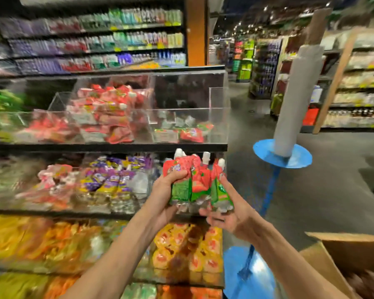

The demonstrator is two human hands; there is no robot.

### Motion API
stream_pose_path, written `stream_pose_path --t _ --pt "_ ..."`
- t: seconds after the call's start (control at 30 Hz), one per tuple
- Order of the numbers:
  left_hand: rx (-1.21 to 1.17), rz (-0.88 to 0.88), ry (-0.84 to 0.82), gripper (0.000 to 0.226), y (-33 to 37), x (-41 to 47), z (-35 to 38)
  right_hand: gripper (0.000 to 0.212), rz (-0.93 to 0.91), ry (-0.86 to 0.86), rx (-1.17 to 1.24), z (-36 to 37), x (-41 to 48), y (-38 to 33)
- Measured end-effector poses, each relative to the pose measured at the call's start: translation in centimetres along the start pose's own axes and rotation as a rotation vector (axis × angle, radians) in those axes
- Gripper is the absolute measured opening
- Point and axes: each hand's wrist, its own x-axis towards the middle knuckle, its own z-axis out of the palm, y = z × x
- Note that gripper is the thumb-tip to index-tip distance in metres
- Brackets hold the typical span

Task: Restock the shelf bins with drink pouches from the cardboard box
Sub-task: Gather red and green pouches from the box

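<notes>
A bundle of red and green drink pouches (198, 182) with white spouts is held upright between both hands, in front of the shelf's right end. My left hand (166, 190) grips the bundle from the left, fingers curled over the front pouch. My right hand (227, 212) cups the bundle from below and the right. Above them, the top right clear bin (190, 117) holds only a few red pouches on its floor. The bin to its left (108, 113) is piled with red pouches. The open cardboard box (345, 255) sits at the lower right.
Lower shelf bins hold purple and pink pouches (108, 180) and orange and yellow pouches (186, 249). A grey post on a blue stand (285, 156) rises right of the shelf. The aisle floor opens beyond it, with stocked shelves behind.
</notes>
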Motion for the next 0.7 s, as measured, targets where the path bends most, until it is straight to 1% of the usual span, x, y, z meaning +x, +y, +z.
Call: stream_pose_path --t 0.07,0.1,0.13,0.2,0.23,0.3,0.33,0.4,0.47,0.53,0.6,0.7 --pt "0.008 0.009 -0.013 0.065 1.6 1.5 -1.8 0.084 0.037 -0.068 0.035 2.1 1.3 0.1" --pt "0.018 0.016 -0.019 0.061 2.4 2.3 -2.6 0.080 0.028 -0.114 0.047 3.3 1.8 -0.1" --pt "0.031 0.033 -0.028 0.052 3.2 3.1 -3.2 0.072 0.012 -0.164 0.065 4.5 1.9 -0.5" --pt "0.052 0.069 -0.075 0.026 4.8 4.2 -3.8 0.058 -0.060 -0.241 0.102 6.8 2.1 -1.5" --pt "0.059 0.077 -0.086 0.020 5.4 4.8 -4.1 0.060 -0.096 -0.271 0.109 7.6 2.3 -1.9" --pt "0.087 0.084 -0.120 0.023 6.4 5.7 -4.4 0.073 -0.173 -0.266 0.124 8.5 3.2 -2.2" --pt "0.114 0.093 -0.138 0.026 6.9 6.1 -4.4 0.075 -0.215 -0.271 0.163 8.6 3.7 -2.4" --pt "0.181 0.128 -0.159 0.031 7.7 6.9 -4.2 0.066 -0.313 -0.262 0.178 9.1 4.3 -3.0" --pt "0.229 0.172 -0.170 0.034 8.7 7.6 -3.8 0.063 -0.365 -0.279 0.193 9.7 4.4 -4.3" --pt "0.258 0.206 -0.184 0.037 9.6 8.3 -3.4 0.067 -0.394 -0.322 0.163 10.4 4.4 -6.0" --pt "0.276 0.235 -0.180 0.043 10.6 9.0 -2.8 0.070 -0.401 -0.326 0.107 10.7 4.8 -7.7" --pt "0.328 0.336 -0.184 0.039 12.2 10.4 -1.5 0.056 -0.407 -0.302 0.030 11.4 5.3 -10.6"
